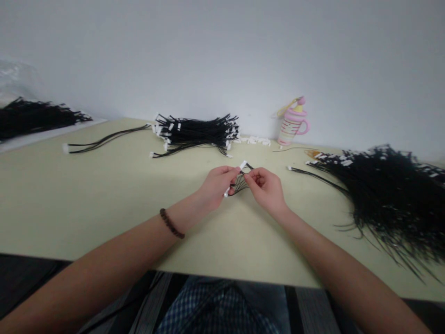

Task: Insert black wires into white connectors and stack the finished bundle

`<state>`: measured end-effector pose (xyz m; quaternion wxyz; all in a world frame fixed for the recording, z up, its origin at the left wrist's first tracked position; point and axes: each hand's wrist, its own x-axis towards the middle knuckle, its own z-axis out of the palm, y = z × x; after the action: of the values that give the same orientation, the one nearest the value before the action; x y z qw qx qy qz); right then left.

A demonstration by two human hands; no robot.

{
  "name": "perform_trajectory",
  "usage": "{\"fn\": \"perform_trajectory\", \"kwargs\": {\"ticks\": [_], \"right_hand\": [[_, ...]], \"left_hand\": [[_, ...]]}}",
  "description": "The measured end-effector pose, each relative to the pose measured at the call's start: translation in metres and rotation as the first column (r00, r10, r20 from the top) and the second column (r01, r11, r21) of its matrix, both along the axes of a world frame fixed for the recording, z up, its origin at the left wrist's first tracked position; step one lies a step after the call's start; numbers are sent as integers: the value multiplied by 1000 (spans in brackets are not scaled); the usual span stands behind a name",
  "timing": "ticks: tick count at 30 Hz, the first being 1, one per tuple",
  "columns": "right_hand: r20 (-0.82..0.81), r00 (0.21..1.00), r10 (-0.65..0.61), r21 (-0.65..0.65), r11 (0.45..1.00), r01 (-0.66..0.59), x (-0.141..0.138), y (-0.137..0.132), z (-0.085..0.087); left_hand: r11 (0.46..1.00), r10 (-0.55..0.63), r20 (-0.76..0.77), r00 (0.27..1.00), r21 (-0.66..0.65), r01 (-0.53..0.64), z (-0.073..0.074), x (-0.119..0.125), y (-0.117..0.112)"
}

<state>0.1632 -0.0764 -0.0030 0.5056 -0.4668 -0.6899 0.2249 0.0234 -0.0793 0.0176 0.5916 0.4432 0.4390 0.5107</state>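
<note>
Over the middle of the table, my left hand (221, 185) pinches a white plastic connector (243, 164) between thumb and finger. Thin black wires (239, 183) run from it, and another white end piece (226, 192) shows by my left fingers. My right hand (266, 188) is closed on the black wires just right of the connector, its fingertips almost touching my left ones. The exact spot where the wires meet the connector is partly covered by my fingers.
A bundle of black cables (198, 131) lies by the wall, with small white connectors (255, 140) beside it. A pink striped cup (292, 125) stands near. A large wire pile (392, 195) covers the right; more cables (34, 118) lie far left. One loose cable (107, 138) lies left.
</note>
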Motion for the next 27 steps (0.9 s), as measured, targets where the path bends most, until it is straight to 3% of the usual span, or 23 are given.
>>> {"fn": "perform_trajectory", "kwargs": {"ticks": [13,21,27], "right_hand": [[93,995,-23,96,995,14,-2,-2,-3],[3,999,-51,42,998,51,3,2,1],[25,999,-46,32,998,46,1,-1,2]], "left_hand": [[996,-89,48,995,19,88,-8,5,-4],[999,33,126,991,-8,-32,14,-4,1],[1000,-9,95,995,2,8,5,0,0]]}}
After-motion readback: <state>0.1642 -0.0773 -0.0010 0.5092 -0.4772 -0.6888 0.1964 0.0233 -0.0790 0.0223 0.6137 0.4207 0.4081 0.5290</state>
